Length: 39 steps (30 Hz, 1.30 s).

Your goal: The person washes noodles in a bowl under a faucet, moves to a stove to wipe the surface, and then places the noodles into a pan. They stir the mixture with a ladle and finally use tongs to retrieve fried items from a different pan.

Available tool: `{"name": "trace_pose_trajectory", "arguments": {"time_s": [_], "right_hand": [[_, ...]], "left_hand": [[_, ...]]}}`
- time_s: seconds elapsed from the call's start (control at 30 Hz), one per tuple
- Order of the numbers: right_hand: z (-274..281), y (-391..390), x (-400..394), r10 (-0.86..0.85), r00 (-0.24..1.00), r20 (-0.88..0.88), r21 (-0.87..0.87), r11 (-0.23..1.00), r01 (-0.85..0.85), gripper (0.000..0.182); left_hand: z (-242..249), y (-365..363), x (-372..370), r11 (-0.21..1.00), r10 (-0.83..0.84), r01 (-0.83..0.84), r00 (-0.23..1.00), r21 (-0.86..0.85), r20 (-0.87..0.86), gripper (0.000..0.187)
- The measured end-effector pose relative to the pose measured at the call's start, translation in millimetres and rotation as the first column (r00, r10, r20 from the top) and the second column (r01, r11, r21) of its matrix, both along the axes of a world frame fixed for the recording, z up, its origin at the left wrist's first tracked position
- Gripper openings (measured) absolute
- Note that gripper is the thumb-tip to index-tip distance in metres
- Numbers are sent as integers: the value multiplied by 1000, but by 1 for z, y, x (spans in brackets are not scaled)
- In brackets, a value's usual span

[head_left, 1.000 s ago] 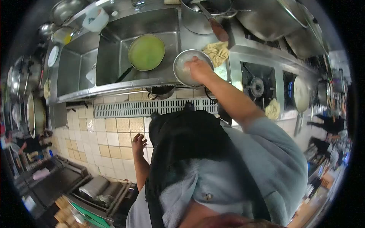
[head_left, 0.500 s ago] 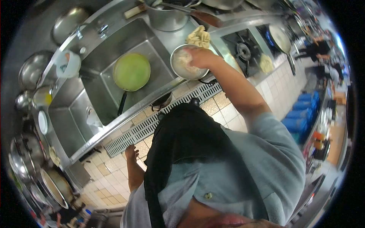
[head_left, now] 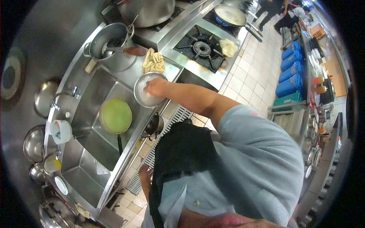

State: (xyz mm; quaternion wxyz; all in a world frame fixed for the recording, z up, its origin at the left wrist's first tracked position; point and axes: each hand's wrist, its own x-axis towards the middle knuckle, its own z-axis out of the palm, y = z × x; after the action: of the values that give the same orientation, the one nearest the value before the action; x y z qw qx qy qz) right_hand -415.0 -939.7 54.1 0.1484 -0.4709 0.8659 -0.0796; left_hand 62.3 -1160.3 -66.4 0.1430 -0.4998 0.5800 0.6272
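My right hand [head_left: 153,88] reaches down into a round metal bowl [head_left: 139,80] at the sink's right end. Its fingers are bunched together in the bowl, around whitish contents that I cannot make out. Beside the bowl a crumpled yellowish cloth [head_left: 153,61] lies on the steel counter. Low at my side hangs my left hand [head_left: 144,171], partly hidden by the apron, its fingers loosely apart with nothing in them. A green round pan [head_left: 115,116] with a black handle rests in the larger sink basin [head_left: 91,91].
Behind the bowl stands a large pot [head_left: 110,41] with a wooden-handled utensil across it. A gas burner [head_left: 201,48] and a second cloth [head_left: 228,48] are to the right, with a frying pan [head_left: 230,15] beyond. Blue bins [head_left: 289,70] line the right side; people stand farther back.
My view has turned, so the sink and bowl appear farther left. My right hand stays in the bowl, its fingers shifted there. My left hand still hangs low, now more covered by the apron.
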Motion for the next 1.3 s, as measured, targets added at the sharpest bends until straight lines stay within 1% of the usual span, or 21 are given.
{"name": "trace_pose_trajectory", "arguments": {"time_s": [0.07,0.1,0.13,0.17,0.2,0.27,0.3,0.33,0.37,0.4,0.43,0.5,0.6,0.63,0.8,0.9,1.0,1.1,1.2,1.27,1.3], "right_hand": [[-9,1,-10,4,999,-38,-89,996,-7,30],[-2,3,-12,-21,999,-25,-77,997,19,30],[15,5,-11,-47,999,-8,-64,997,47,30],[23,6,-10,-75,997,12,-51,996,75,30],[20,6,-13,-117,993,28,-44,992,118,35],[24,6,-14,-219,975,35,-13,975,220,39],[26,4,-15,-269,962,37,0,963,269,41],[30,3,-15,-280,958,63,-2,960,281,43],[36,3,-13,-290,952,92,-3,956,292,45],[42,3,-9,-302,945,124,-2,953,304,47],[57,3,0,-224,973,57,82,972,219,46],[86,1,17,-40,997,-64,271,961,56,44],[25,-14,29,0,971,-238,244,968,60,38],[21,-16,32,-25,979,-202,220,973,70,37],[10,-19,21,-172,985,-19,155,973,173,34],[13,-14,15,-191,982,1,82,978,190,32],[32,-12,17,-339,941,0,43,940,338,36],[52,-11,17,-350,937,0,66,935,349,42],[68,-13,24,-379,923,59,47,925,377,40],[30,-20,26,-321,946,-50,97,941,325,39],[14,-24,23,-296,950,-105,126,943,308,39]], "left_hand": [[12,0,-27,996,-90,89,995,-27,-34,45],[17,0,-40,990,-134,132,990,-43,-51,45],[51,7,-57,991,-134,131,986,-31,-103,46],[71,11,-68,991,-133,132,979,-18,-152,47],[65,3,-69,991,-43,74,965,113,-257,50],[98,3,-100,986,-94,133,942,102,-324,49],[114,1,-118,982,-118,161,927,94,-357,49],[120,-5,-132,974,-198,226,891,21,-408,48],[147,2,-157,968,-250,241,903,-71,-349,46],[155,-1,-176,961,-275,261,880,-90,-387,45],[160,-5,-192,953,-301,283,854,-106,-424,45],[168,-10,-230,930,-365,339,830,-139,-422,45],[160,-20,-281,900,-429,408,766,-153,-480,45],[153,-24,-295,889,-445,433,739,-149,-505,45],[144,-22,-346,832,-525,539,690,-131,-497,46],[140,-18,-364,807,-565,571,668,-152,-484,48],[134,-11,-378,812,-552,569,678,-128,-485,48],[123,-12,-391,815,-541,570,680,-108,-495,47],[120,-2,-395,812,-536,576,667,-98,-518,43],[116,-2,-401,785,-551,616,649,-64,-524,41],[115,-1,-404,794,-545,605,658,-67,-520,40]]}}
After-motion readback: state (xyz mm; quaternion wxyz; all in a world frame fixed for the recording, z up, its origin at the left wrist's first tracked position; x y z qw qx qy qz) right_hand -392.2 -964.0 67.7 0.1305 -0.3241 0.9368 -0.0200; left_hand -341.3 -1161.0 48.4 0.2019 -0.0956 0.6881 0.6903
